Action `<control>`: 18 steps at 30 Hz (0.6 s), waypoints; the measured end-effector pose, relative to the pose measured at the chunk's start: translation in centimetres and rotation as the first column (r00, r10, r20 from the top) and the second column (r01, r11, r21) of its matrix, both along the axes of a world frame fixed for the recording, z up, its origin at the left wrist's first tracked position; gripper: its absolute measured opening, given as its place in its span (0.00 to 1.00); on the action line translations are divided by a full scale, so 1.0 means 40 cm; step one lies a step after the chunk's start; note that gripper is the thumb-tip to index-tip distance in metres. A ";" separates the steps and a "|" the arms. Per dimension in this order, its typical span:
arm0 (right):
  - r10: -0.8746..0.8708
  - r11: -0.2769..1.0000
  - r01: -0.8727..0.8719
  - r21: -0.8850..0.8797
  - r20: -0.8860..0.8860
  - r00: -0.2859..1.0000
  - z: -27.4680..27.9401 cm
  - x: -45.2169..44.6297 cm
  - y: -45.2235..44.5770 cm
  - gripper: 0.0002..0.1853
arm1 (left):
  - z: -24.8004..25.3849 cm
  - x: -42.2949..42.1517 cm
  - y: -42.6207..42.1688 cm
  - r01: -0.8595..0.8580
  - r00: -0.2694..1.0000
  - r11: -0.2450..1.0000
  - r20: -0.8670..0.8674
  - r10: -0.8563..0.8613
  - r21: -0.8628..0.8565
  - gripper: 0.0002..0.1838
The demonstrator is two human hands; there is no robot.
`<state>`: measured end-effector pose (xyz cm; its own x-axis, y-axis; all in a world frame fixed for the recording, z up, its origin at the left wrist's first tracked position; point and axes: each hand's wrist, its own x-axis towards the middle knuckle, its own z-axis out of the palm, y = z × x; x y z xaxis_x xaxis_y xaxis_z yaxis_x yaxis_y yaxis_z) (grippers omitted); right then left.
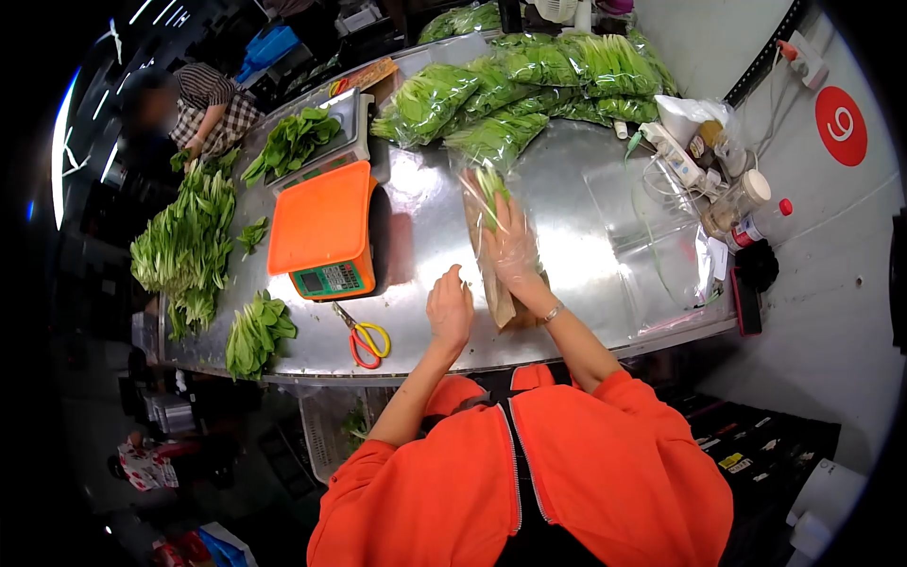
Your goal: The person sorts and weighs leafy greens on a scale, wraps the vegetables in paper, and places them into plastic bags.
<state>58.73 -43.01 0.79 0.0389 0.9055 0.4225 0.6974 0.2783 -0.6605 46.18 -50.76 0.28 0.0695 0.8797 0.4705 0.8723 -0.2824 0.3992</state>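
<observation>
My right hand (pixel 513 248), with clear plastic over it, grips the pale stems of a bunch of leafy greens (pixel 489 184). The stems point toward me. Beneath that hand lies a brown strip (pixel 484 269) that looks like paper or card. My left hand (pixel 451 307) hovers close by on the left, fingers curled together, and I see nothing in it. A bag of greens (pixel 498 140) lies just beyond my right hand. To the left of my left hand are scissors (pixel 361 340) with red and yellow handles and an orange scale (pixel 321 222).
Filled bags of greens (pixel 539 71) are piled at the back. Loose greens (pixel 194 241) line the left side, and more (pixel 293 142) lie on a second scale (pixel 354 132). Jars (pixel 742 203), a power strip (pixel 671 156) and a phone (pixel 746 302) sit right. A co-worker (pixel 208 109) stands far left.
</observation>
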 end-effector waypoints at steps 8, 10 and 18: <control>0.014 0.995 -0.005 0.097 -0.084 0.996 0.074 0.019 0.006 0.39 | 0.043 0.041 -0.035 0.055 0.940 0.957 0.338 0.046 -0.284 0.26; 0.013 0.995 -0.002 0.101 -0.108 0.994 0.066 0.013 0.011 0.39 | 0.042 0.048 -0.034 0.106 0.941 0.941 0.337 0.009 -0.321 0.28; -0.099 0.995 0.103 0.019 -0.154 0.983 0.068 0.006 0.027 0.36 | -0.015 0.050 -0.032 0.088 0.962 0.952 0.272 -0.006 -0.293 0.05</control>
<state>58.99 -41.92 3.52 0.1953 0.8820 0.4289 0.6141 0.2310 -0.7547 48.16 -52.05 -0.30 0.0237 0.9811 0.1921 0.7119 -0.1514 0.6858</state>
